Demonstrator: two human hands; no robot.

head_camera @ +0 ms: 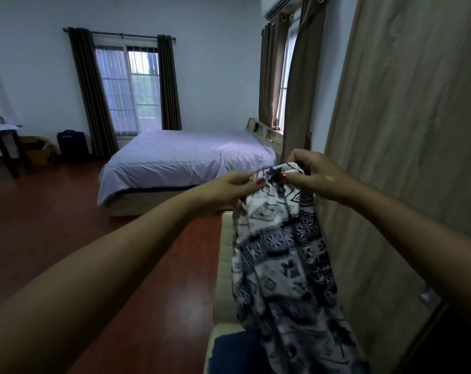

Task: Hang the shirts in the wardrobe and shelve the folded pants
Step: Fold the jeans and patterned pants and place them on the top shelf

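Observation:
A white garment with a dark blue pattern (285,260) hangs down in front of me, held up by its top edge. My left hand (229,188) pinches that edge on the left, and my right hand (312,172) pinches it on the right, the two hands close together. The wardrobe (407,130) with light wood-grain doors stands right beside the garment on the right; its doors look closed. Below the garment a dark blue piece of clothing (234,352) lies on a cream seat (225,265). I cannot tell whether the patterned garment is a shirt or pants.
A bed with a pale lilac cover (185,157) stands ahead on the red-brown floor (67,225). Curtained windows (126,87) are on the far wall and to the right. A dark table (2,136), a basket and a dark bag (72,145) sit at far left.

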